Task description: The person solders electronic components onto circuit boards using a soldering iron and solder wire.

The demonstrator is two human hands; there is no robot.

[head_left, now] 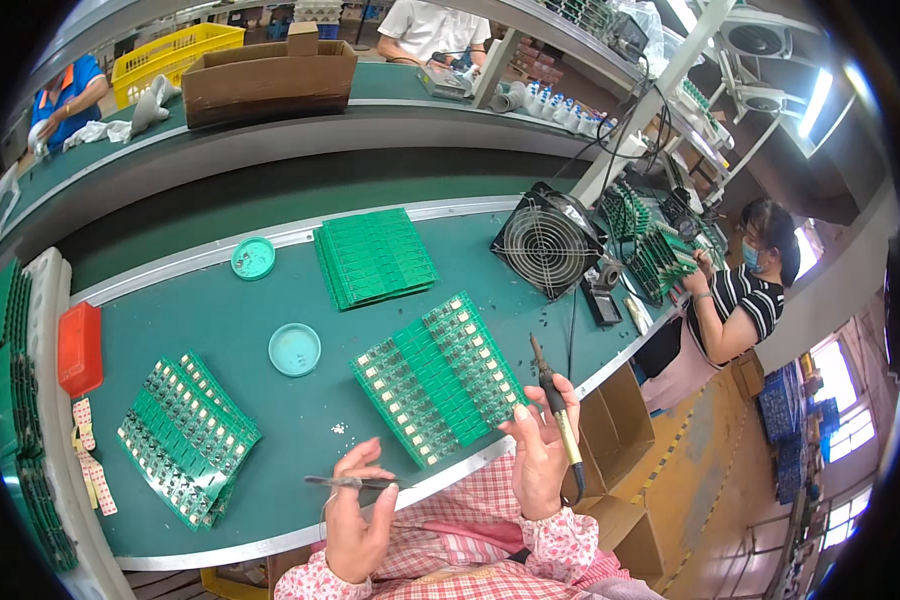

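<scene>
A green circuit board panel with rows of small parts lies tilted on the green bench top in front of me. My right hand is wrapped round a soldering iron, its tip pointing up and away, with fingers close to the panel's right corner. Near the bench's front edge, my left hand grips a pair of metal tweezers pointing left. Small white bits lie just beyond it. To the left rests a stack of populated boards; farther back is a stack of bare boards.
Two round turquoise dishes and a red bin stand on the left. A fan stands at the back right, near the iron's cord. Upright boards line the left edge. A co-worker handles boards at the right.
</scene>
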